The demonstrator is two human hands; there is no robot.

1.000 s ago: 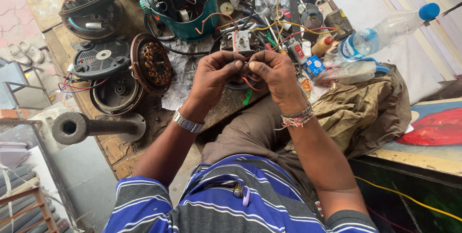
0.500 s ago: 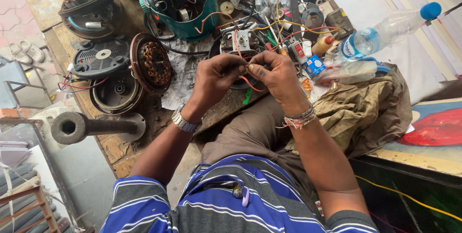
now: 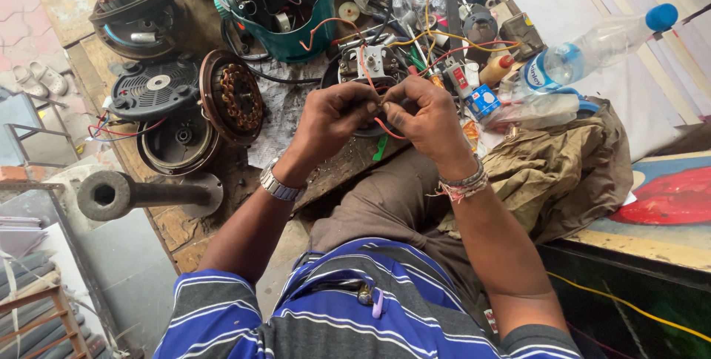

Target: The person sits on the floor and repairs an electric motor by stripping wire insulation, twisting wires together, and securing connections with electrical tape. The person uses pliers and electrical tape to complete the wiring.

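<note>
At the far left a rusty iron pipe with a round flange (image 3: pixel 141 194) juts over the edge of the worn wooden workbench (image 3: pixel 178 229). Beside it lie a dark ribbed motor cover (image 3: pixel 152 90) and a round stator with coppery windings (image 3: pixel 231 100). Behind sits a teal plastic housing (image 3: pixel 285 5) trailing wires. The left hand (image 3: pixel 329 118), a metal watch at its wrist, pinches a thin red wire (image 3: pixel 386 129) between fingertips; the right hand (image 3: pixel 426 118), with thread bands at the wrist, pinches the same wire just beside it, fingers curled tight. The wire lies between both hands, above the bench edge. Further right lies a clear plastic bottle with a blue cap (image 3: pixel 592 51), over crumpled olive cloth (image 3: pixel 563 170).
</note>
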